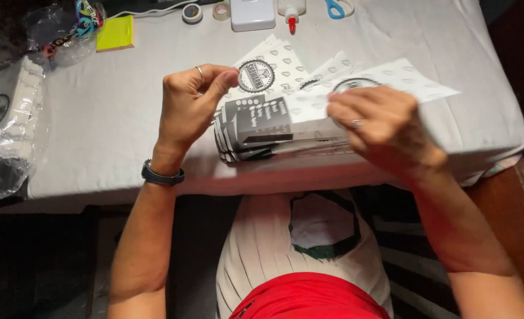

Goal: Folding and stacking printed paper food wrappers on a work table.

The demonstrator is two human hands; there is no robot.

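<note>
— What lay at the far left?
— A plastic bag (7, 127), then a yellow notepad (115, 33) on the bench (108, 118).
— And the hands?
— The left hand (188, 106) pinched the top of a fanned stack of cards (262, 127) at the bench's near edge. The right hand (380, 127) was curled over the same stack, gripping its other end.
</note>
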